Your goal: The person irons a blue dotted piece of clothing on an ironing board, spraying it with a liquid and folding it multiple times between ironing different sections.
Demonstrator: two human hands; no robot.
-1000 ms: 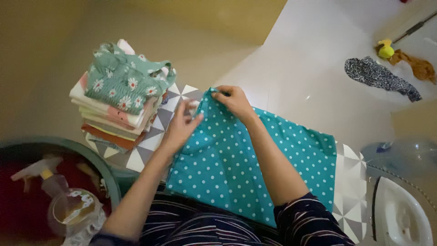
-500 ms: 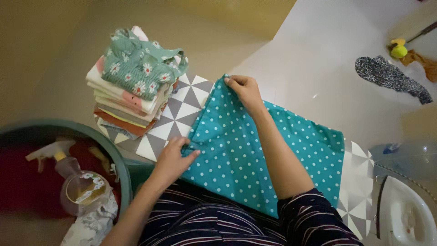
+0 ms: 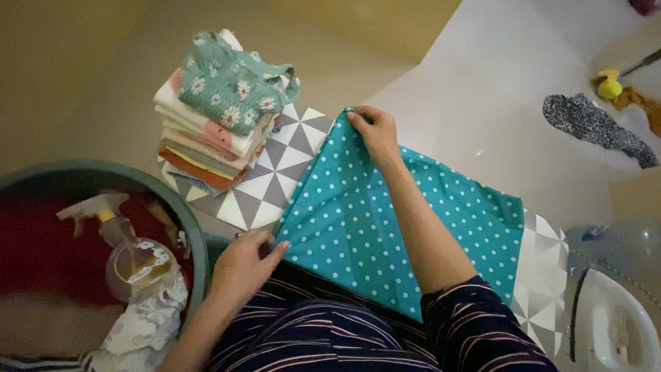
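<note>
On a triangle-patterned ironing board (image 3: 265,180), teal polka-dot cloth (image 3: 385,220) pinched at its upper corner by right hand (image 3: 375,131), lower-left corner by left hand (image 3: 244,265).

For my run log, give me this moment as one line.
left hand: pinching near corner of teal dotted cloth | right hand: pinching far corner | cloth: flat

Folded clothes stack (image 3: 219,114), spray bottle (image 3: 120,238) in basin (image 3: 196,234), iron (image 3: 613,324), floor rag (image 3: 597,127)
</note>
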